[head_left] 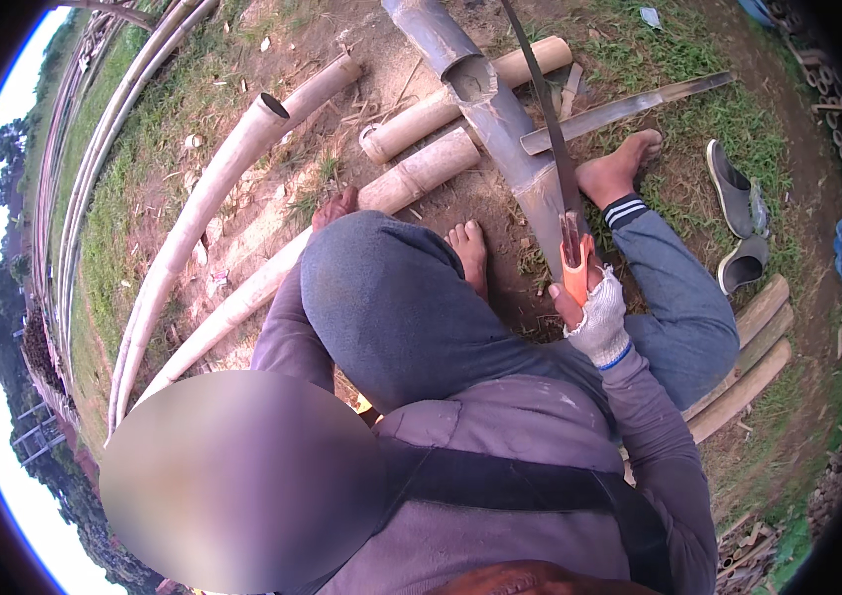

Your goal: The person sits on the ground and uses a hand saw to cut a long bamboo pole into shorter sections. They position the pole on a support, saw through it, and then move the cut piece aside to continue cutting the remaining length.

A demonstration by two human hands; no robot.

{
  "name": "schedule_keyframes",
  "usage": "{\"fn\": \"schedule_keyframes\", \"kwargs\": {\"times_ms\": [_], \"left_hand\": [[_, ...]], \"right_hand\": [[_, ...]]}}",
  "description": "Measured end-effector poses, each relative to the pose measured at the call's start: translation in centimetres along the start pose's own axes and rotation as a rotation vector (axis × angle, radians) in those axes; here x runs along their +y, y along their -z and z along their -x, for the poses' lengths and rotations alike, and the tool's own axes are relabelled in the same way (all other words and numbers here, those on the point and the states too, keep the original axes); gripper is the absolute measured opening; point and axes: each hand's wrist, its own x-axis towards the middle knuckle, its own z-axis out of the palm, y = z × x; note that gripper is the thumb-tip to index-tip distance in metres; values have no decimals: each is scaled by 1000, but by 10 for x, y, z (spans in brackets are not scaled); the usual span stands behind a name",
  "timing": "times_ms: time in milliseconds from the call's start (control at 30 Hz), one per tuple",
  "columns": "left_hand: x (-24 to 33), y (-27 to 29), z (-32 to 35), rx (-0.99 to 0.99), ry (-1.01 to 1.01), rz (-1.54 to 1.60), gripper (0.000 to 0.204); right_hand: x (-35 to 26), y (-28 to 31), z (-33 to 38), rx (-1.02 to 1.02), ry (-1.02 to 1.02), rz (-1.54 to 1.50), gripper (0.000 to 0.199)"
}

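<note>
My right hand, in a white fingerless glove, is closed around the orange handle of a handsaw. Its long dark blade points away from me, passing beside the grey bamboo pole; whether they touch I cannot tell. That pole has an open notch near its far part and lies over a short pale bamboo piece. On the left, my left hand is wrapped over a long pale bamboo pole, partly hidden behind my raised knee. My bare foot rests on the soil near that pole's end.
Another long bamboo pole stretches along the left. A split bamboo strip lies at the far right, near my other foot. Grey slippers sit on the grass. Several cut bamboo pieces lie beside my right leg.
</note>
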Motion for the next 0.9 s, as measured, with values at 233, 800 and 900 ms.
{"fn": "schedule_keyframes", "kwargs": {"times_ms": [233, 800, 900], "left_hand": [[-20, 58, 16, 141, -124, 112, 77], [247, 267, -115, 62, -400, 117, 104], [317, 262, -167, 105, -416, 74, 99]], "right_hand": [[41, 10, 12, 329, -205, 31, 56], [10, -1, 20, 462, -437, -77, 47], [18, 8, 23, 548, -344, 13, 35]]}}
